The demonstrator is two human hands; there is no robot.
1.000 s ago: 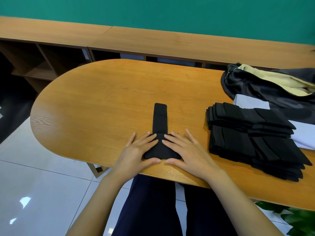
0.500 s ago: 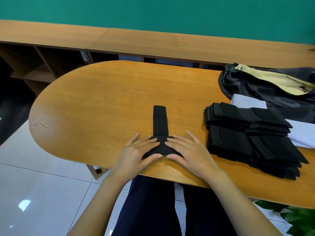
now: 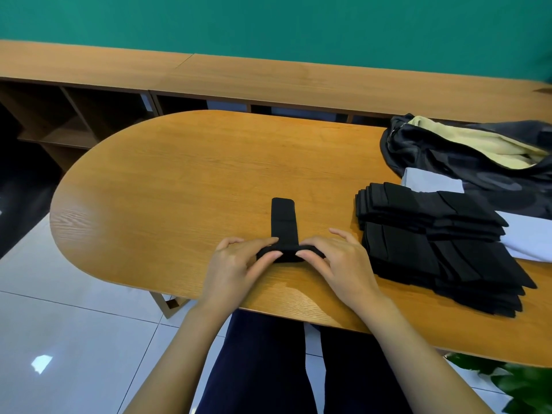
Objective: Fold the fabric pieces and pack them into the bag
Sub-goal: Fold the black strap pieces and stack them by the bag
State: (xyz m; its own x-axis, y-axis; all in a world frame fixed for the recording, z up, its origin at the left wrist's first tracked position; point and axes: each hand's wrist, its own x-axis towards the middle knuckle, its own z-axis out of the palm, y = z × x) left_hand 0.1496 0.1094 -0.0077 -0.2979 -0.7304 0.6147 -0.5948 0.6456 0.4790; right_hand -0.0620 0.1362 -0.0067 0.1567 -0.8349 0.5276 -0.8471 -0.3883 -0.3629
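Mid-fold at front edge of table (image 3: pixel 179 180) | pinching near end of black fabric strip (image 3: pixel 283 216) with left hand (image 3: pixel 236 264) and right hand (image 3: pixel 337 258), no longer pressing flat | likely starting next fold, ahead of packing into bag (image 3: pixel 478 165).

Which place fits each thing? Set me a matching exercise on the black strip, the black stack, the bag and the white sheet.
Things:
1. black strip
2. black stack
3. bag
4. white sheet

Places:
A. far right of the table, mouth open
B. showing behind and to the right of the stack
C. middle, near edge, pinched by the left hand and the right hand
D. just right of the hands

Pairs: 1-C, 2-D, 3-A, 4-B
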